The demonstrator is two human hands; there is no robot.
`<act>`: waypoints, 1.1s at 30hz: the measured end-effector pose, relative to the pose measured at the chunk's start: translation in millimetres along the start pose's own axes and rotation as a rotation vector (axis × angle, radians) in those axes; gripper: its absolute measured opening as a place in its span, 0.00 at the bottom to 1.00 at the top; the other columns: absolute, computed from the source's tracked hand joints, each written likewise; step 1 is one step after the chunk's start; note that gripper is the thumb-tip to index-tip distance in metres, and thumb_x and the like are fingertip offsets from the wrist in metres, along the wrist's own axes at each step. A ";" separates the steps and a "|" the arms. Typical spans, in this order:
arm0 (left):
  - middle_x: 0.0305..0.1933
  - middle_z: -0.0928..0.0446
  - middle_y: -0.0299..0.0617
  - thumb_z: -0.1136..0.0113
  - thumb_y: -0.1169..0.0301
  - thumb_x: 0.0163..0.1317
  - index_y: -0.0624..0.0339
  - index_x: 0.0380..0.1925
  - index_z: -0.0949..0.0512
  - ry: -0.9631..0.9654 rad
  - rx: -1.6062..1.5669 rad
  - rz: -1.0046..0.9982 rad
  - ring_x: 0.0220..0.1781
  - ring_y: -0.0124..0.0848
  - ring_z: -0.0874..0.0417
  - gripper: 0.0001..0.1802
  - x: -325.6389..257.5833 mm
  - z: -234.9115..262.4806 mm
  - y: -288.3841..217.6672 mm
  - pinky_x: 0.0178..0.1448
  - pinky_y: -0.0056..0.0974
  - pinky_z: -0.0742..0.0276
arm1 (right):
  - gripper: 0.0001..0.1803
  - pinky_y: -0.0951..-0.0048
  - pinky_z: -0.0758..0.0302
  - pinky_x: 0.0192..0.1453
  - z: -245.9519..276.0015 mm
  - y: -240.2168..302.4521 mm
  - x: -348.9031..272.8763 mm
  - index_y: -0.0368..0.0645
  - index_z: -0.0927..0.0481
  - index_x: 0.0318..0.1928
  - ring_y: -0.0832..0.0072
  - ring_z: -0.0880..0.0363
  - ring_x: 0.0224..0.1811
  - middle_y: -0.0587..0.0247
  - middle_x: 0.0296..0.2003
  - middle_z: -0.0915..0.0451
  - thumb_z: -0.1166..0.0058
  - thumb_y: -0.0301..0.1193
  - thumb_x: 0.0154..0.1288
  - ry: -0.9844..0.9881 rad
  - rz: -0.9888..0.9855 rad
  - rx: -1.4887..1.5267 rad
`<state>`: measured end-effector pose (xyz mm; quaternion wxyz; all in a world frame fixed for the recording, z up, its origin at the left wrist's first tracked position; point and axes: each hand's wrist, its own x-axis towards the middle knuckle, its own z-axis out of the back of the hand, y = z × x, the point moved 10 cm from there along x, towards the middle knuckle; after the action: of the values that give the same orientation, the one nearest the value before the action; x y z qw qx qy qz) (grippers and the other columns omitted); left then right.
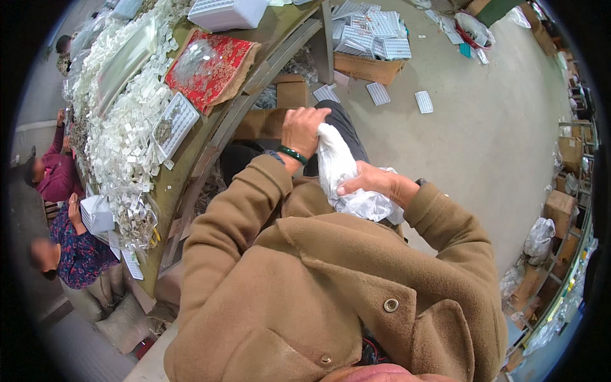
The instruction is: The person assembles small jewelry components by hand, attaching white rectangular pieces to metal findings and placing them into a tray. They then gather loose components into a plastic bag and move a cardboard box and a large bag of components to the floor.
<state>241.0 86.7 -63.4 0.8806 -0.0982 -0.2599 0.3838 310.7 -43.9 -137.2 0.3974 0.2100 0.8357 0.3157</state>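
A crumpled white plastic bag (337, 159) is stretched between my two hands in front of my lap. My left hand (302, 130), with a dark green bangle at its wrist, is closed around the bag's narrow, gathered end. Lower and to the right, my right hand (382, 183) grips the wider, bunched part, its thumb pressed on top. Whatever the bag may contain is hidden.
To the left, a table (210, 143) bears a heap of small clear plastic pieces (121, 127), a red patterned sheet (210, 67) and a white tray (175, 126). Two people sit beyond it. A cardboard box (369, 67) of trays stands ahead; shelves (573, 191) line the right.
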 end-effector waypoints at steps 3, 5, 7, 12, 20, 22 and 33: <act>0.42 0.19 0.41 0.36 0.64 0.52 0.51 0.48 0.21 0.274 -0.125 -0.012 0.46 0.40 0.23 0.21 -8.5 -8.3 -11.6 0.49 0.44 0.32 | 0.16 0.74 0.26 0.49 18.3 20.0 -1.0 0.36 0.17 0.43 0.78 0.22 0.41 0.66 0.38 0.17 0.38 0.25 0.51 -0.109 0.145 -0.020; 0.45 0.18 0.46 0.31 0.59 0.44 0.52 0.48 0.20 0.551 -0.331 0.181 0.50 0.45 0.22 0.27 -16.4 -20.3 -6.3 0.55 0.46 0.31 | 0.16 0.74 0.25 0.49 33.2 40.0 -3.9 0.36 0.17 0.41 0.78 0.22 0.41 0.66 0.36 0.17 0.42 0.21 0.49 -0.203 0.233 -0.057; 0.45 0.17 0.49 0.30 0.56 0.45 0.53 0.48 0.20 0.786 -0.672 0.365 0.49 0.47 0.19 0.28 -18.4 -25.1 -2.5 0.56 0.44 0.28 | 0.18 0.75 0.26 0.50 44.9 67.0 -8.8 0.35 0.18 0.45 0.79 0.23 0.42 0.67 0.38 0.18 0.45 0.20 0.50 -0.254 0.320 -0.162; 0.39 0.18 0.56 0.33 0.52 0.49 0.58 0.36 0.16 1.022 -0.014 0.300 0.44 0.52 0.17 0.22 0.9 -48.8 23.8 0.48 0.48 0.22 | 0.32 0.75 0.32 0.60 47.4 100.0 -16.0 0.35 0.29 0.61 0.75 0.28 0.55 0.60 0.52 0.24 0.43 0.29 0.53 -0.094 0.274 -0.024; 0.34 0.18 0.44 0.42 0.55 0.64 0.57 0.33 0.16 -0.108 -0.591 0.624 0.35 0.43 0.17 0.17 96.5 -31.6 51.1 0.41 0.43 0.22 | 0.33 0.72 0.28 0.55 30.9 80.4 2.5 0.38 0.31 0.61 0.78 0.26 0.48 0.64 0.46 0.24 0.35 0.31 0.54 -0.155 0.355 0.334; 0.37 0.20 0.33 0.38 0.65 0.64 0.60 0.38 0.18 -0.130 -1.529 0.905 0.39 0.25 0.21 0.10 87.8 -74.7 26.2 0.46 0.31 0.24 | 0.29 0.72 0.29 0.55 26.9 62.9 16.2 0.37 0.27 0.57 0.77 0.25 0.48 0.65 0.42 0.21 0.35 0.29 0.55 -0.175 0.300 0.286; 0.34 0.22 0.37 0.38 0.68 0.61 0.61 0.35 0.18 0.534 -0.707 0.383 0.39 0.31 0.22 0.08 101.5 -75.4 -24.6 0.44 0.36 0.26 | 0.16 0.58 0.26 0.53 161.9 195.1 -54.8 0.45 0.25 0.40 0.63 0.20 0.43 0.62 0.35 0.21 0.38 0.27 0.47 -0.935 0.941 -1.456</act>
<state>354.5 145.6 -79.2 0.7426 -0.5330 -0.1164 0.3884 491.9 120.6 -51.0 0.5539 0.3287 0.0270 0.7644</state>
